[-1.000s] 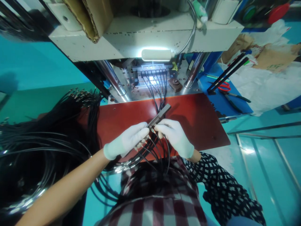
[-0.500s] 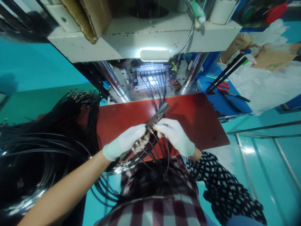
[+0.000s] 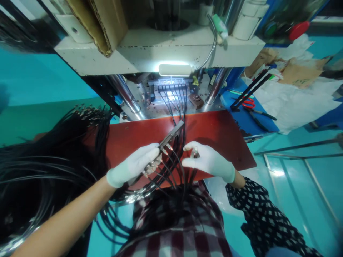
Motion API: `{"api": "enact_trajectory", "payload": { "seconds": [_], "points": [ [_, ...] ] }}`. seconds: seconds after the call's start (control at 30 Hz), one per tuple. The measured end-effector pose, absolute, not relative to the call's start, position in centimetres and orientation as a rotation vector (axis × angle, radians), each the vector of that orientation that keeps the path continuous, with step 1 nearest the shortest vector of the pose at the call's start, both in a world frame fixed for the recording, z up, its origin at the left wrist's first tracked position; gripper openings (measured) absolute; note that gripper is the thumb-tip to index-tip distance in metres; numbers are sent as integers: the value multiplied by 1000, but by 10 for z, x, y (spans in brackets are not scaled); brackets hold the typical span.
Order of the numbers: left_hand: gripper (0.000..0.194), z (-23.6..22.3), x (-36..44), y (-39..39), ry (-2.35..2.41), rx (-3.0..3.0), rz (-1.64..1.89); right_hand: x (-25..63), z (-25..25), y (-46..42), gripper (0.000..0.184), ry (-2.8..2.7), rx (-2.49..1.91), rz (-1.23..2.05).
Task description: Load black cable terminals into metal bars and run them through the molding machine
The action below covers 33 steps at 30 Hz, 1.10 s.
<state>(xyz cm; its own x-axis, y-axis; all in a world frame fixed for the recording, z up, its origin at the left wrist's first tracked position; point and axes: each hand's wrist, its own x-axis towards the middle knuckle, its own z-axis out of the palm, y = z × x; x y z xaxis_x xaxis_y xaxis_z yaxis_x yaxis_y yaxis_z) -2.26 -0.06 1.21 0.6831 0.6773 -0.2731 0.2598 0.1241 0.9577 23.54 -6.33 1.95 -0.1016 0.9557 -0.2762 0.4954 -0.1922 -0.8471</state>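
My left hand (image 3: 134, 162), in a white glove, is closed around a long, narrow metal bar (image 3: 171, 135) tilted up to the right. Along the bar's lower side sit several metal cable ends (image 3: 154, 166), with black cables (image 3: 174, 175) running down to my lap. Just right of the bar and apart from it is my gloved right hand (image 3: 207, 160). Its thumb and forefinger are spread, while a small shiny metal cable end (image 3: 195, 153) shows inside the curled fingers. Dark cables hang below that hand; how many it holds is hidden.
Ahead, a press holds a lit metal mould (image 3: 171, 92) with several black cables, under a white lamp (image 3: 175, 69). A red-brown board (image 3: 214, 135) lies beneath my hands. Large black cable bundles (image 3: 53, 167) are at left. Pliers (image 3: 259, 117) and red-handled scissors (image 3: 248, 102) lie at right.
My right hand has drawn back to the right, off the metal bar, and its thumb and forefinger have parted. The left hand keeps hold of the bar, slightly further left in view.
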Motion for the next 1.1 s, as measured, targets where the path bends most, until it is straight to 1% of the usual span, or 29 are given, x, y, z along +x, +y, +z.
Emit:
{"api": "enact_trajectory", "payload": {
  "seconds": [0.03, 0.1, 0.17, 0.23, 0.3, 0.4, 0.47, 0.53, 0.63, 0.77, 0.83, 0.93, 1.0, 1.1],
  "points": [
    [39, 13, -26, 0, 818, 1377, 357, 239, 18, -66, 43, -1529, -1661, 1339],
    [39, 16, -32, 3, 763, 1164, 365, 242, 16, -68, 30, -1398, -1548, 1477],
    [36, 20, -39, 8, 656, 903, 368, 241, 15, -67, 19, -1325, -1449, 1498],
    [36, 25, -48, 12, 539, 693, 373, 238, 14, -65, 16, -1286, -1359, 1507],
    [38, 30, -55, 16, 486, 610, 411, 235, 14, -61, 20, -1181, -1280, 1546],
    [38, 37, -58, 18, 525, 718, 415, 232, 15, -56, 24, -905, -1185, 1493],
    [36, 38, -53, 17, 607, 871, 382, 228, 17, -54, 22, -756, -1084, 1427],
    [37, 36, -45, 14, 687, 1036, 361, 223, 16, -52, 20, -697, -959, 1431],
    [41, 28, -36, 12, 734, 1219, 336, 215, 12, -48, 26, -648, -787, 1578],
    [43, 24, -34, 14, 690, 1305, 316, 211, 8, -40, 25, -427, -603, 1837],
    [42, 25, -33, 16, 678, 1297, 324, 210, 10, -38, 27, -400, -612, 1830],
    [42, 28, -31, 15, 686, 1282, 338, 206, 15, -38, 35, -634, -852, 1695],
    [42, 30, -29, 14, 691, 1286, 340, 201, 20, -40, 31, -848, -1052, 1579],
    [41, 30, -28, 12, 697, 1308, 326, 192, 24, -42, 21, -1102, -1294, 1304]
  ]
}}
